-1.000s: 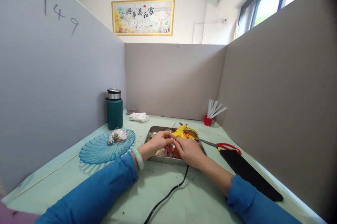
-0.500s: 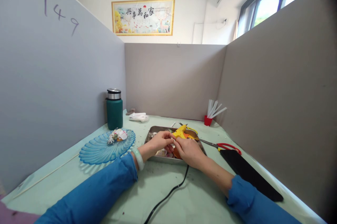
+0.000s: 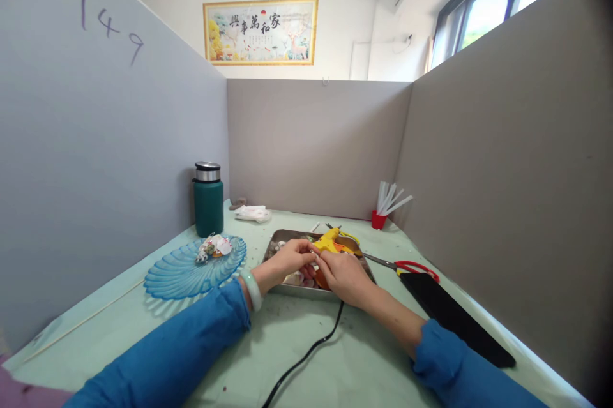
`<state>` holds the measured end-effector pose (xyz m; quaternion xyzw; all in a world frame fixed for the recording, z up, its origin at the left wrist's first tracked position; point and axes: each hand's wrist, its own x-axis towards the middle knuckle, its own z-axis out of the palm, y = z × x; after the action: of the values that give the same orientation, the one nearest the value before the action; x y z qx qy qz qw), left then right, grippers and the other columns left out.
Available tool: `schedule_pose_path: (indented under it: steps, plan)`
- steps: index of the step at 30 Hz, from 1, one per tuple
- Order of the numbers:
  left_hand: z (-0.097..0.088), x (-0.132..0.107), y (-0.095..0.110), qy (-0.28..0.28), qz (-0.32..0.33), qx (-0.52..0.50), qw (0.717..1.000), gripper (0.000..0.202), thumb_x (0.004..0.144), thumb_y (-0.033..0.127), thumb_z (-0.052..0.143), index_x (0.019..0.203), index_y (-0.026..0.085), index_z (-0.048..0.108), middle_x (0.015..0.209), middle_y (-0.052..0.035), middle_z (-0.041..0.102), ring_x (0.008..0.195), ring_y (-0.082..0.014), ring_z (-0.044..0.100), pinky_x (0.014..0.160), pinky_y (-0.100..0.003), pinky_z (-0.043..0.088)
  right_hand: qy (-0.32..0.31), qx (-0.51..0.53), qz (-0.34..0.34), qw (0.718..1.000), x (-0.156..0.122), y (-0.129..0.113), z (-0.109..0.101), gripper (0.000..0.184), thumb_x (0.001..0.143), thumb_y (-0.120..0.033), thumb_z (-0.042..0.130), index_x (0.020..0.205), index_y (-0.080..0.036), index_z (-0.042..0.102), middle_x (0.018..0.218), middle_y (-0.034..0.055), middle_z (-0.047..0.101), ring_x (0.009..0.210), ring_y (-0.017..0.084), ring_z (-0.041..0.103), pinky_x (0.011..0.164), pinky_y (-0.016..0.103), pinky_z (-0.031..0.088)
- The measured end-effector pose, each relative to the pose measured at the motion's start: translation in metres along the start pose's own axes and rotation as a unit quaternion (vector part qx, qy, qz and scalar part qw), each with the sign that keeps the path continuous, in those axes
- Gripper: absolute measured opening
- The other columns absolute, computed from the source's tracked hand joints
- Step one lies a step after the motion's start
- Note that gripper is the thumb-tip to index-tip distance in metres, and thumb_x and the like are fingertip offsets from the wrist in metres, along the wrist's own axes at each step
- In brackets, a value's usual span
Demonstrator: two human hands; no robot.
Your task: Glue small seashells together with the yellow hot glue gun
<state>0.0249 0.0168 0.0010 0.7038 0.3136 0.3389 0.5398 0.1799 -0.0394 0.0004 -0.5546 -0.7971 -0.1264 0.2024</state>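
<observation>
Both hands met over the near part of the metal tray [image 3: 274, 243], fingertips pinched together on one small piece [image 3: 314, 257], pale and too small for me to name. My left hand [image 3: 286, 261] came at it from the left and my right hand [image 3: 343, 275] from the right, so the piece sat between them, neither hand nearer, just above the shells and bits in the tray. The yellow glue gun [image 3: 328, 241] lay in the tray just beyond my fingertips, its body slanting across the far side and closer to the right hand; which way its nozzle pointed I could not tell. A black cord [image 3: 306, 355] ran from under my right hand back toward me across the surface [image 3: 268, 331]. The scissors [image 3: 410, 265] lay right of the tray, and the blue plate [image 3: 182, 277] lay left of my left wrist, both apart from my hands.
</observation>
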Motion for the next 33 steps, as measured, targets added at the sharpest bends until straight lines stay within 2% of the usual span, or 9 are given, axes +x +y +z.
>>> schedule_pose_path:
  steps: [12,33]
  plan:
    - [0.0013,-0.0018,0.0032,0.002,-0.002,0.004,1.000,0.013,0.070,0.017,0.053,0.082,0.011,0.053,0.057,-0.0006,0.058,0.045,-0.0094,0.056,0.049,-0.022,0.047,-0.017,0.001,0.009,1.000,0.0007,-0.0020,-0.0018,0.047,0.092,-0.041,0.017,0.084,-0.021,0.059,0.080,0.0037,0.065,0.070,0.015,0.056,0.058,0.024,0.025]
    - [0.0031,-0.0020,0.0046,0.005,0.010,0.041,0.999,0.011,0.071,0.013,0.049,0.081,0.010,0.053,0.057,-0.0004,0.058,0.044,-0.0096,0.055,0.048,-0.023,0.047,-0.013,-0.012,-0.001,1.000,0.0005,-0.0026,-0.0032,0.046,0.092,-0.040,0.018,0.083,-0.021,0.059,0.078,0.0036,0.066,0.067,0.015,0.056,0.057,0.026,0.024]
